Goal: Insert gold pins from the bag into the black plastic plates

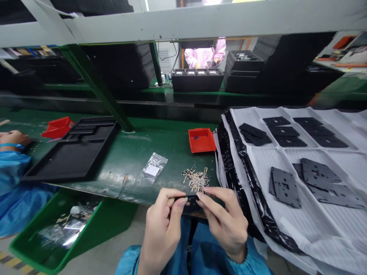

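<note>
A small black plate (191,205) is held up between both hands near the bench's front edge. My left hand (164,225) is closed on its left end, thumb in front and fingers behind. My right hand (226,219) is closed at its right side, fingertips pressed to the upper edge. Whether a small part sits under those fingertips cannot be made out. Just beyond the hands lies a pile of small tan and dark pieces (197,178). To the right, several flat black plates with cut-outs (286,186) rest on white ribbed sheeting (263,160).
A red bin (202,140) and a clear bag with a white label (154,168) lie on the green bench (132,152). Leftward are a black tray (74,156), another red bin (59,127), a green waste bin (114,217) and a co-worker's hand (14,138). A green post (97,89) rises behind.
</note>
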A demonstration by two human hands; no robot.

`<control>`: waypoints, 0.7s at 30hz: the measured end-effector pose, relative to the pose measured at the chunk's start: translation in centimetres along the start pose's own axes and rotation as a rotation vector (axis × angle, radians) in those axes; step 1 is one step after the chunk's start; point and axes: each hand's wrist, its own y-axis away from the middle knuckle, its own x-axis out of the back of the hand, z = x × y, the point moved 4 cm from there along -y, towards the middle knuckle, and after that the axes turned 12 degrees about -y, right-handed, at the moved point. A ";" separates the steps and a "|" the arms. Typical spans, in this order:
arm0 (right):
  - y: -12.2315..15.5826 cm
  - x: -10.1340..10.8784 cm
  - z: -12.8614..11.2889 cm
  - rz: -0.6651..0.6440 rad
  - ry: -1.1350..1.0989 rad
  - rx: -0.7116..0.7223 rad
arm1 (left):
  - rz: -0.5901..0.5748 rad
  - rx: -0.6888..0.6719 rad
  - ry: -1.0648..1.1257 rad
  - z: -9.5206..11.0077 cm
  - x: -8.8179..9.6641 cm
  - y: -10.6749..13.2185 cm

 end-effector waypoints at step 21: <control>-1.5 0.1 -1.7 0.162 -0.150 -0.023 | 0.109 -0.594 -0.019 2.0 0.2 0.6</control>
